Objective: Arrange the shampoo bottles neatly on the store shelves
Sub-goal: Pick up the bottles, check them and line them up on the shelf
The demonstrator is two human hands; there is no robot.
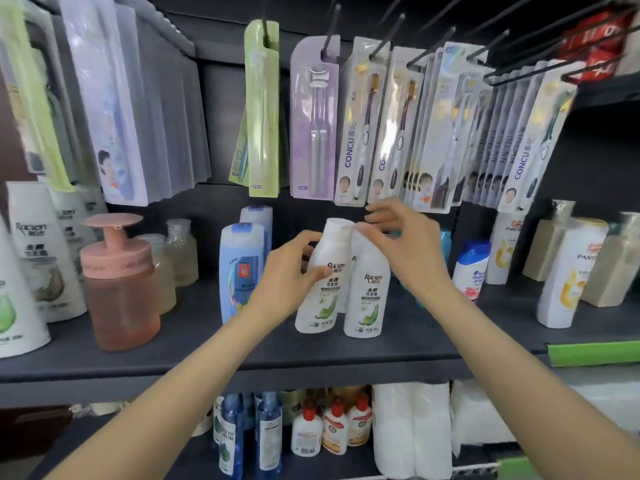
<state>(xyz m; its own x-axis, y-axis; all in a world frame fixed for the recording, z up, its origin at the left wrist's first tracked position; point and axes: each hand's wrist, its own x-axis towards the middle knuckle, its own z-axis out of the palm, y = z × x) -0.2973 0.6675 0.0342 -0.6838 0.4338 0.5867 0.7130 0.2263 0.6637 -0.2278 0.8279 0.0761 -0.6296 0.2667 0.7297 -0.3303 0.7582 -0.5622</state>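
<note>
White Racien shampoo bottles are the work item: two stand side by side, touching, mid-shelf on the dark shelf (398,344), labels facing out.

Left hand (287,271) wraps the left bottle (323,282) at mid-body, thumb across the front near the label, fingers round the back. My read: steadying or turning it so it squares up with its neighbour.

Right hand (405,237) sits at the top of the right bottle (367,292), thumb and forefinger pinching near the cap, other fingers spread. Contact looks real, but motion blur makes the grip strength unclear. Likely nudging the top into line.

Beside them: blue bottles (242,268) to the left, pink pump dispenser (119,282) further left, more Racien bottles (38,251) at the far left edge, partly cut off. Right side has a blue-capped white bottle (471,268) and Pantene bottles (571,271).

Behind and above: toothbrush packs (363,126) hang on pegs and reach down close to the bottle caps.

Hidden: whatever stands behind the two bottles and the right hand; a teal item shows there, not identifiable. Lower shelf goods are only partly in frame.
</note>
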